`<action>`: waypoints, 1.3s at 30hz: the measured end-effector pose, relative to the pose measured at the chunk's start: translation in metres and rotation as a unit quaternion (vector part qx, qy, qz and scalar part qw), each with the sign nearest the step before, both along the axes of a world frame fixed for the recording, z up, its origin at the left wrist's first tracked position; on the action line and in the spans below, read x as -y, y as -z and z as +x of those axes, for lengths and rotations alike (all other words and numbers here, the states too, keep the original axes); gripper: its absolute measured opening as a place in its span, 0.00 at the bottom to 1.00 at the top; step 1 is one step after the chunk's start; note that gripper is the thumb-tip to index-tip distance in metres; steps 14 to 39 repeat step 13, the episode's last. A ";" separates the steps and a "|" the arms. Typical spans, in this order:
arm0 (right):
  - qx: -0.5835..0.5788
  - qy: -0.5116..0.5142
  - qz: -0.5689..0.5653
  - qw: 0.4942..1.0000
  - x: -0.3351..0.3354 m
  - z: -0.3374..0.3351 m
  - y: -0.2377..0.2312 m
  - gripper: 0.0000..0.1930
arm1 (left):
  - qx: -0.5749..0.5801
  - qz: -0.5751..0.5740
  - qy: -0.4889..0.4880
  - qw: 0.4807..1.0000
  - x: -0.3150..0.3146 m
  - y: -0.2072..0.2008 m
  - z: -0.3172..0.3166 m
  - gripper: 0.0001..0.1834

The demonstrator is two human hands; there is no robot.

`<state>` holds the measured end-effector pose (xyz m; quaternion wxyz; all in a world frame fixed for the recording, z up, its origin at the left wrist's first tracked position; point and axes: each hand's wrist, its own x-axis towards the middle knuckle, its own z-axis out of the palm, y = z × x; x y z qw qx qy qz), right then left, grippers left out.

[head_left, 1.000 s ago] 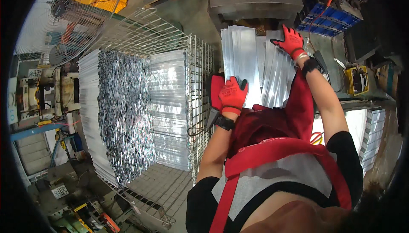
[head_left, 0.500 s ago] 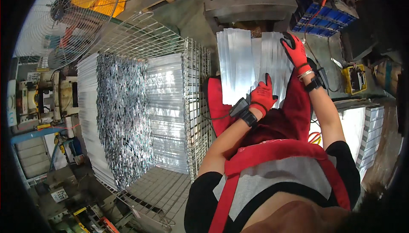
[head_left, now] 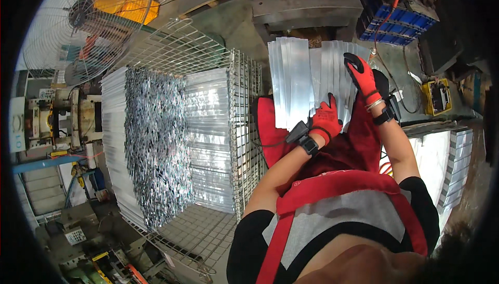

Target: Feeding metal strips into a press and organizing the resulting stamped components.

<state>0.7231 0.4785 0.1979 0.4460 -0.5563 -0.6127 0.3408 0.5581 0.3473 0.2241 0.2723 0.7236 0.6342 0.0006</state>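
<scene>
A fanned pile of flat, silvery metal strips (head_left: 292, 84) lies over my lap, their long sides running away from me. My left hand (head_left: 326, 119), in a red glove with black fingertips, rests at the near end of the strips, index finger stretched along them. My right hand (head_left: 364, 80), gloved alike, is at the right edge of the pile, with its fingers apart and slightly bent. Neither hand visibly grips a strip. The undersides of the strips are hidden.
To the left, a wire mesh cage (head_left: 244, 128) holds tall stacks of similar strips (head_left: 208, 133). A large fan (head_left: 80, 16) stands beyond it. Ahead is a metal machine base (head_left: 306, 9). A blue crate (head_left: 397, 24) and a small yellow bin (head_left: 436, 97) are on the right.
My left hand has drawn back slightly toward me along the strips. The right hand has shifted slightly nearer, and the strips on the right are spread differently. The whole view has shifted slightly.
</scene>
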 end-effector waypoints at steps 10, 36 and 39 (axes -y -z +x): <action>-0.195 0.001 -0.165 0.967 0.024 -0.004 -0.022 0.25 | 0.412 -0.018 -0.265 0.872 0.013 -0.029 -0.035 0.34; -0.369 -0.141 -0.186 0.899 0.012 -0.014 0.004 0.30 | 0.497 0.089 -0.197 0.840 0.002 -0.027 -0.033 0.37; -0.369 -0.141 -0.186 0.899 0.012 -0.014 0.004 0.30 | 0.497 0.089 -0.197 0.840 0.002 -0.027 -0.033 0.37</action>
